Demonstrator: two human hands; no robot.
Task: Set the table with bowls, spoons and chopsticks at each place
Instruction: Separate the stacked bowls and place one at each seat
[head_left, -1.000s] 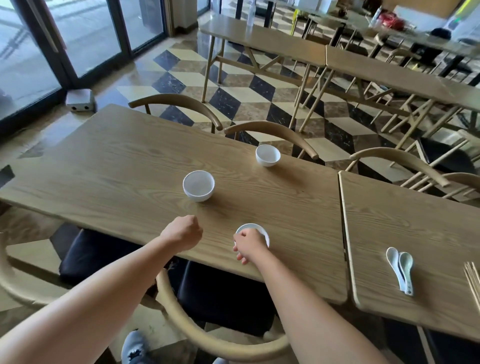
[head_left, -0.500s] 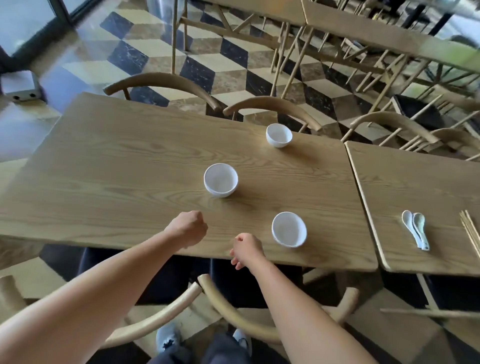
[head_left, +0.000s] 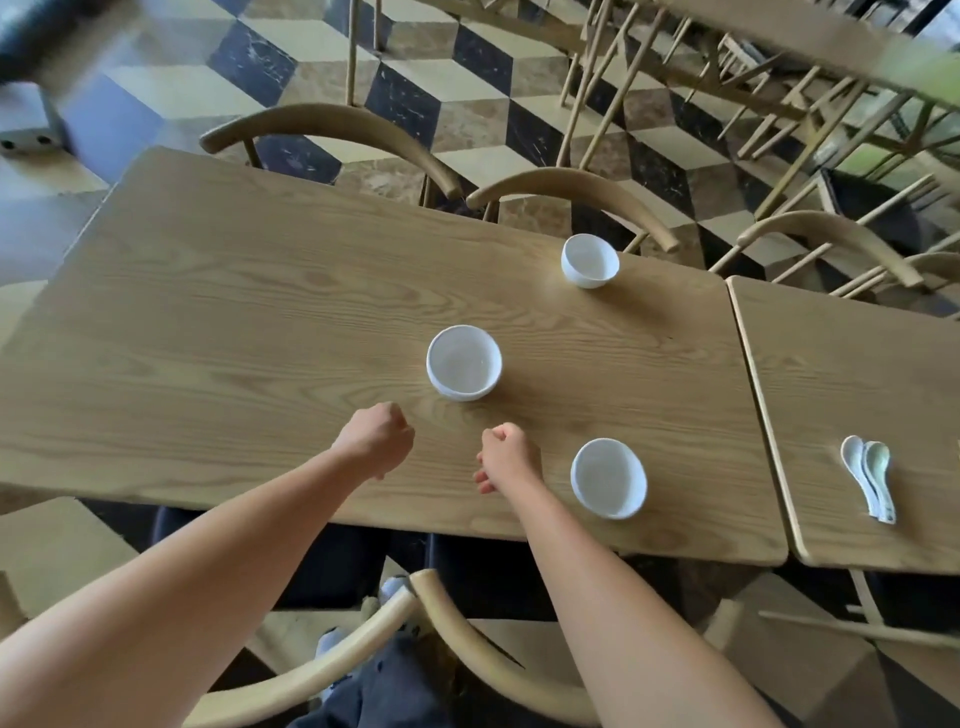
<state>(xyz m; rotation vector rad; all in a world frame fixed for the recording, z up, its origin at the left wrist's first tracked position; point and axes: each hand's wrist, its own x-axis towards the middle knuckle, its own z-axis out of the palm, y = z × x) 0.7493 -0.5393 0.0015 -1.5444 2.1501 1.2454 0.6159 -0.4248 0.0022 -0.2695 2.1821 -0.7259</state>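
Observation:
Three white bowls stand on the long wooden table (head_left: 218, 312): a far bowl (head_left: 590, 260) near the back edge, a middle bowl (head_left: 464, 362) in the centre, and a near bowl (head_left: 609, 477) close to the front edge. My left hand (head_left: 375, 436) hovers just below the middle bowl, fingers curled shut and holding nothing. My right hand (head_left: 508, 456) is beside it, left of the near bowl, also curled with nothing in it. Stacked white spoons (head_left: 870, 480) lie on the adjoining table (head_left: 852, 364) at the right. No chopsticks show in this view.
Curved wooden chair backs (head_left: 332, 127) line the far side of the table, and two more chairs (head_left: 467, 644) sit under me at the near edge. A narrow gap separates the two tables. More tables and chairs stand beyond on the chequered floor.
My right hand has let go of the near bowl and drawn back to the left. Both hands now sit closer to the middle bowl. The view has tilted down and shifted.

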